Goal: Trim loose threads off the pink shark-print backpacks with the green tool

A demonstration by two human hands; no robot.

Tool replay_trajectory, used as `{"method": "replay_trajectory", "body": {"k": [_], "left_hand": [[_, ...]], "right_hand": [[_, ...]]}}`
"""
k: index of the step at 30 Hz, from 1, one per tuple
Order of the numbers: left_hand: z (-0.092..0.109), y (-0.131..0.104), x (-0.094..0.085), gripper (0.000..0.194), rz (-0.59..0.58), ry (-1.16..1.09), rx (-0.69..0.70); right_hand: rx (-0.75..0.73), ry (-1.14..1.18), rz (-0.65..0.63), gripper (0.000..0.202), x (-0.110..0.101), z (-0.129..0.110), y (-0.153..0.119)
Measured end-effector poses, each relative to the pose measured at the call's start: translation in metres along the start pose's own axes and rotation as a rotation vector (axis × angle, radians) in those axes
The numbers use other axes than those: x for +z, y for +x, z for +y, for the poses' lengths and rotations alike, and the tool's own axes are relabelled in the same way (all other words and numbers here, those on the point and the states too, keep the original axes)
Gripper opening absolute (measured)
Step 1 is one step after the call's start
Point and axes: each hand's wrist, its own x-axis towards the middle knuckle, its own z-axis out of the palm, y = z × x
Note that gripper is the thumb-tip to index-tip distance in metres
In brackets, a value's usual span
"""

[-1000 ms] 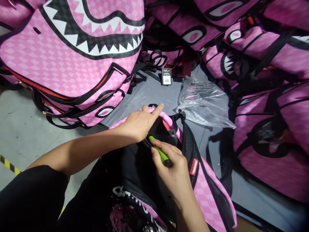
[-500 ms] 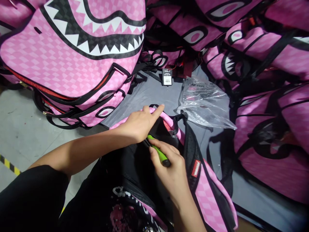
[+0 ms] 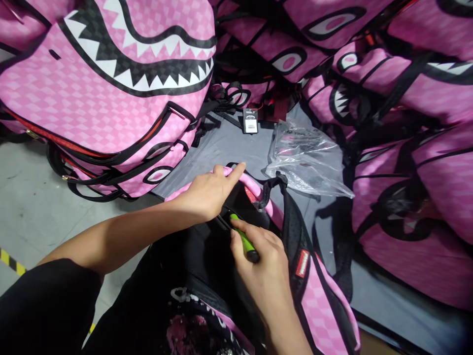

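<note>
Head view: our right hand [image 3: 265, 259] holds the tool [image 3: 244, 238] at the bag [image 3: 323, 315] by the bench [image 3: 232, 145], and we'd guide it gently, our left hand [image 3: 209, 193], grip unclear, bracing the rim [image 3: 252, 183].

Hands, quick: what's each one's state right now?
Left hand: at the pink bag rim; whether it grips cannot be told.
Right hand: closed, holding the green tool.

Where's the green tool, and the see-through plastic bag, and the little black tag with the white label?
Green tool [image 3: 246, 240]: head view, on its green handle.
Plastic bag [image 3: 307, 160]: head view, middle of its wrinkled side.
Black tag [image 3: 250, 123]: head view, on its white label.
</note>
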Motion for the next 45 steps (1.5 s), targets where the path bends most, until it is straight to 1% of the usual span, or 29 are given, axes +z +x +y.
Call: {"method": "replay_trajectory", "body": {"k": [2,4,7,10,11,13,15,17,18,19,20,21,22,23,24,25,26,27,29,31,33,35,36,38,41,45], "left_hand": [[0.0,0.0,0.001,0.087,0.006,0.006,-0.006],[-0.001,0.0,0.001,0.088,0.006,0.005,-0.013],[-0.001,-0.001,0.001,0.087,0.016,-0.003,-0.003],[-0.001,-0.004,-0.001,0.087,0.011,-0.013,-0.002],[-0.002,-0.005,-0.002,0.087,0.008,-0.016,-0.003],[-0.002,-0.006,-0.003,0.086,0.02,-0.02,0.004],[-0.003,-0.007,-0.003,0.083,0.037,-0.017,0.018],[-0.003,-0.007,-0.003,0.081,0.037,-0.006,0.024],[-0.003,-0.008,-0.003,0.081,0.03,0.0,0.024],[-0.003,-0.008,-0.004,0.081,0.022,0.005,0.021],[-0.003,-0.008,-0.004,0.08,0.016,0.005,0.019],[-0.003,-0.008,-0.004,0.08,0.012,0.0,0.018],[-0.003,-0.008,-0.005,0.079,0.007,-0.01,0.016],[-0.002,-0.008,-0.005,0.079,0.0,-0.022,0.012],[-0.002,-0.007,-0.005,0.079,-0.005,-0.035,0.008],[-0.002,-0.007,-0.005,0.079,-0.01,-0.045,0.003],[-0.002,-0.005,-0.004,0.079,-0.018,-0.052,-0.004],[-0.002,-0.004,-0.004,0.08,-0.028,-0.058,-0.012],[-0.001,-0.001,-0.004,0.081,-0.052,-0.069,-0.031],[0.0,0.002,-0.005,0.083,-0.087,-0.082,-0.06],[0.001,0.004,-0.006,0.082,-0.115,-0.095,-0.091],[0.002,0.006,-0.006,0.079,-0.136,-0.098,-0.111],[0.003,0.006,-0.005,0.077,-0.138,-0.091,-0.115],[0.003,0.007,-0.002,0.075,-0.121,-0.061,-0.114],[0.003,0.009,0.003,0.079,-0.108,-0.046,-0.108],[0.002,0.013,0.005,0.087,-0.144,-0.105,-0.131]], "right_hand": [[-0.025,0.045,-0.022,0.019,-0.001,0.0,0.0],[-0.018,0.071,-0.045,0.019,-0.002,0.0,0.0],[0.007,0.016,-0.02,0.019,-0.003,0.001,0.002],[0.004,0.115,-0.052,0.019,0.0,0.0,0.005],[0.018,0.14,-0.067,0.019,0.001,0.0,0.005],[0.063,0.117,-0.066,0.02,-0.001,-0.004,0.003],[0.072,0.075,-0.051,0.02,-0.011,-0.012,-0.001],[0.042,0.116,-0.074,0.018,-0.031,-0.021,-0.004],[0.017,0.148,-0.062,0.018,-0.045,-0.024,-0.005],[-0.011,0.166,-0.006,0.018,-0.059,-0.024,-0.004],[-0.039,0.15,0.102,0.019,-0.074,-0.02,0.0],[-0.058,0.091,0.235,0.022,-0.087,-0.011,0.006],[-0.062,-0.01,0.364,0.024,-0.098,0.002,0.015],[-0.038,-0.152,0.421,0.026,-0.105,0.021,0.027],[0.026,-0.305,0.372,0.028,-0.108,0.043,0.041],[0.13,-0.466,0.23,0.031,-0.107,0.067,0.057],[0.24,-0.619,0.025,0.035,-0.103,0.092,0.073],[0.274,-0.663,-0.076,0.036,-0.097,0.116,0.089],[0.286,-0.709,-0.196,0.033,-0.08,0.157,0.119],[0.268,-0.729,-0.226,0.035,-0.065,0.187,0.145],[0.257,-0.754,-0.212,0.044,-0.055,0.204,0.168],[0.239,-0.768,-0.173,0.051,-0.05,0.214,0.188],[0.222,-0.771,-0.158,0.052,-0.049,0.217,0.197],[0.188,-0.771,-0.154,0.044,-0.046,0.222,0.212],[0.165,-0.771,-0.203,0.033,-0.039,0.228,0.229],[0.172,-0.774,-0.283,0.035,-0.031,0.232,0.236]]}}
